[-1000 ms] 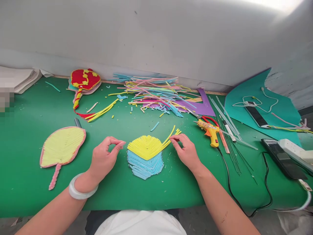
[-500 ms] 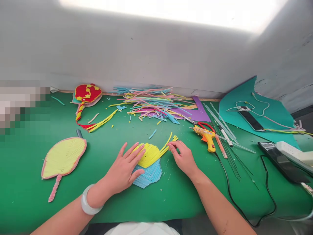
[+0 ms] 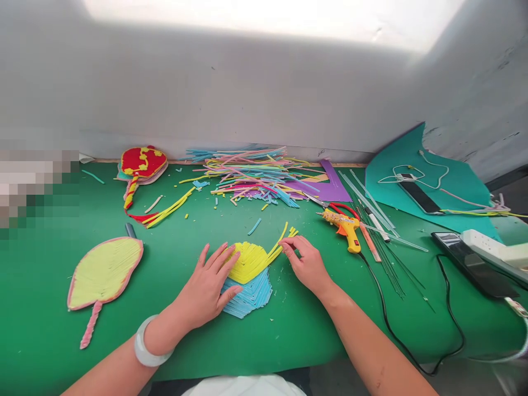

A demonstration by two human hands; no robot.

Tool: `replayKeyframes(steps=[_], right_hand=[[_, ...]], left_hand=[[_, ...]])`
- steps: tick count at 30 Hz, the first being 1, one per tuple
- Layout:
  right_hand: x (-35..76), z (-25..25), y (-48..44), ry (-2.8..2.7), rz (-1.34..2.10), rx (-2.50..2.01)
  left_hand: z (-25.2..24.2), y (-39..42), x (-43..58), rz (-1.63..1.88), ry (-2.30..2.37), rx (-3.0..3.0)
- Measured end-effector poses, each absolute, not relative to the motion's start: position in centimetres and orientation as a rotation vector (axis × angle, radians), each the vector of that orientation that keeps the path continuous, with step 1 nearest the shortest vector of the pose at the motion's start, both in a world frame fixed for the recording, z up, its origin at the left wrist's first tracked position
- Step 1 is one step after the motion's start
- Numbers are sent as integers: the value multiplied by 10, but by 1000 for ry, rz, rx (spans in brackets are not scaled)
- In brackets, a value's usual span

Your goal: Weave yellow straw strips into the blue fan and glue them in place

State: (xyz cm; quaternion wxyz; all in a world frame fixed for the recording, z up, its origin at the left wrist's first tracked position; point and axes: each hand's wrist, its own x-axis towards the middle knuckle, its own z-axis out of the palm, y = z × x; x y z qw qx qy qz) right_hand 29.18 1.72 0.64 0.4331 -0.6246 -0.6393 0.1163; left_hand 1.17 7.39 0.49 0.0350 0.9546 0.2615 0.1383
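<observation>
On the green table lies a flat piece made of side-by-side pipe cleaners, its upper part yellow (image 3: 249, 263) and its lower part blue (image 3: 249, 297). My left hand (image 3: 208, 283) rests on its left side, fingers spread and stretched out. Several loose yellow pipe cleaner ends (image 3: 277, 250) stick out from the yellow part toward the upper right. My right hand (image 3: 308, 265) pinches at these ends with thumb and forefinger; the exact grip is partly hidden by the fingers.
A yellow hot glue gun (image 3: 345, 225) with a black cord lies right, beside red-handled pliers (image 3: 344, 208) and thin green wires (image 3: 388, 261). Pipe cleaners (image 3: 251, 170) are heaped at the back. Left are a pale yellow fan (image 3: 105, 272) and a red fan (image 3: 143, 161).
The view has shifted slightly. Both hands hold nearly the same place on the yellow and blue piece, and nothing else has visibly moved.
</observation>
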Motion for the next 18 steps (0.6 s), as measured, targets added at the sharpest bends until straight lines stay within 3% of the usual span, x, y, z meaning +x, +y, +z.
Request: replayKeyframes(steps=[11,18], right_hand=[[291,3,18,-1598,312,-1555],[293,5,18,-1569,339,-1573]], left_hand=[[3,78,21,329,699,3014],[8,77,17,602,778,2852]])
